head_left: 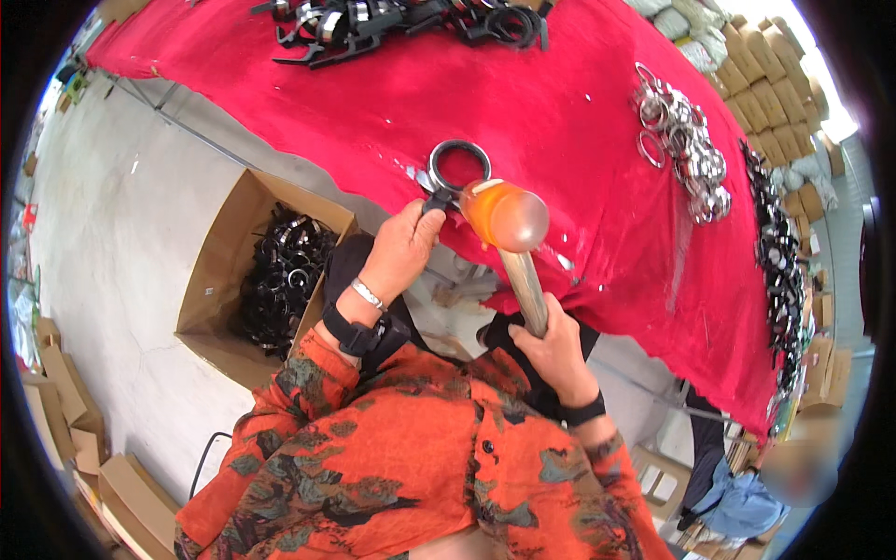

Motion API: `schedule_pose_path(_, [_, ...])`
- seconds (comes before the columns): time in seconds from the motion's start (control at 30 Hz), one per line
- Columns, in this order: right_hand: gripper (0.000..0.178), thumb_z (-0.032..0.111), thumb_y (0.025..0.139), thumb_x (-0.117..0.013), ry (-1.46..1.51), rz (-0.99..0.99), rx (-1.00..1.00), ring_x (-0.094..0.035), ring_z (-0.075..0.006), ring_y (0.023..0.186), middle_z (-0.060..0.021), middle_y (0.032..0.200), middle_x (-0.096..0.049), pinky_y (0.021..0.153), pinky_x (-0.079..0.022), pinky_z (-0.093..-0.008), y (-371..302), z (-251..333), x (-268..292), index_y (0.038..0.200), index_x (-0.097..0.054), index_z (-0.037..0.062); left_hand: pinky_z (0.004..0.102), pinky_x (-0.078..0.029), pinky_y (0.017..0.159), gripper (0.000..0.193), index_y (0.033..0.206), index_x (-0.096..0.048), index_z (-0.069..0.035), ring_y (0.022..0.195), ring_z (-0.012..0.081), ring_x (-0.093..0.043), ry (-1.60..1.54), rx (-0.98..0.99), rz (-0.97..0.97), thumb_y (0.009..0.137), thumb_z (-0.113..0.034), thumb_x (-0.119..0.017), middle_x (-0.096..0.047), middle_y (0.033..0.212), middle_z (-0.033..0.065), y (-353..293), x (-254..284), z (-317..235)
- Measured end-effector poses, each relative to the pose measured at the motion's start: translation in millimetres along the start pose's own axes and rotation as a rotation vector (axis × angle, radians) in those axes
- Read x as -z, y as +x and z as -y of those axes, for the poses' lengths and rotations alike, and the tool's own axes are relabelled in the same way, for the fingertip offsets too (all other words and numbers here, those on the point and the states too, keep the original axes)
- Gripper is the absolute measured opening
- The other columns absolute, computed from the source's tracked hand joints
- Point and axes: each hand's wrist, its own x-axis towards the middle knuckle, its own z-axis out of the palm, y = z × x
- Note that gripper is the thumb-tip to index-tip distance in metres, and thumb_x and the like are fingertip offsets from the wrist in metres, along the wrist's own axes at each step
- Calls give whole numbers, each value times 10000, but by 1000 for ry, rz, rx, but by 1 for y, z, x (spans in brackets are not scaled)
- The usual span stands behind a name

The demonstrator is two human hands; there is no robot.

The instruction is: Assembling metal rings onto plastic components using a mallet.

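A: Status on the hands?

B: Ring clamp [457,168] is pinched by its tab in the left hand [403,250], fingers closed narrow on it. It is laid flat on the red cloth [579,121], near the table's front edge.

A: Right side?

B: Mallet [509,233] is gripped at the wooden handle by the right hand [555,350], fingers wrapped fully round. The orange head is held just beside the clamp; contact cannot be told.

A: Surroundings?

B: A carton [219,271] of dark clamps is seen on the floor to the left. Shiny rings [681,140] are piled on the cloth at right, well apart from the hands. More black clamps [392,23] are heaped along the far edge.
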Motion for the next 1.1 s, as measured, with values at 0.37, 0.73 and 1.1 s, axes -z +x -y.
schedule_pose_path(0.37, [304, 75, 742, -614, -339, 127, 157, -565, -484, 818, -298, 815, -581, 650, -447, -500, 46, 59, -6, 984, -446, -1, 402, -437, 602, 358, 822, -508, -1, 626, 353, -549, -5, -103, -34, 954, -335, -515, -547, 658, 184, -1, -1, 6])
schedule_pose_path(0.73, [283, 22, 774, -659, 681, -27, -293, -462, -95, 434, -10, 623, -486, 395, -374, -235, 13, 46, 22, 996, -484, 47, 405, -462, 713, 196, 827, -572, 33, 863, 351, -563, 328, -586, -209, 784, -126, -679, -584, 870, 187, -18, 30, -4])
schedule_pose_path(1.1, [266, 16, 758, -659, 719, -71, -379, -471, -80, 456, 4, 618, -496, 404, -387, -235, -22, 12, 22, 961, -487, 37, 414, -469, 791, 213, 836, -576, 28, 930, 369, -556, 382, -755, -187, 716, -82, -714, -585, 949, 160, -32, 31, -26])
